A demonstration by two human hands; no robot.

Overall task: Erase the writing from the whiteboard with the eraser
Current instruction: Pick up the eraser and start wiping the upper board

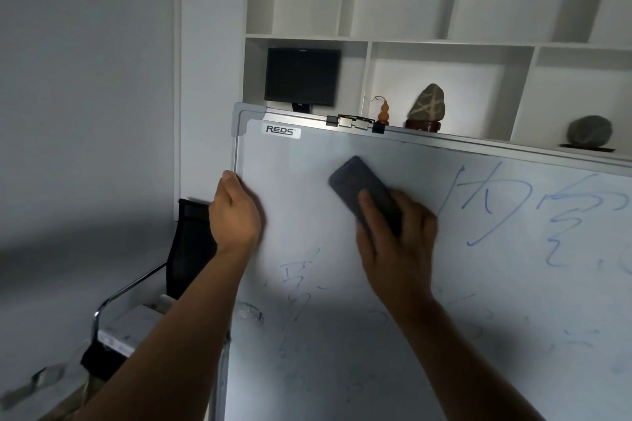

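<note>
Head view. The right hand [398, 243] grasps the dark eraser [364, 193], pressed flat against the whiteboard [307, 164]; the eraser projects from the fingers toward 10 o'clock, thumb across its lower end. The left hand [236, 212] is clenched on the board's left frame edge, at 9 o'clock from the eraser. Bold blue writing [492, 205] stands at 3 o'clock of the eraser; faint strokes [297, 287] remain at 7 o'clock.

Risk, as judged: the low grip may let the upper end lift, leaving ghost marks. If the steadying hand slackens, the board may shift under pressure.
</note>
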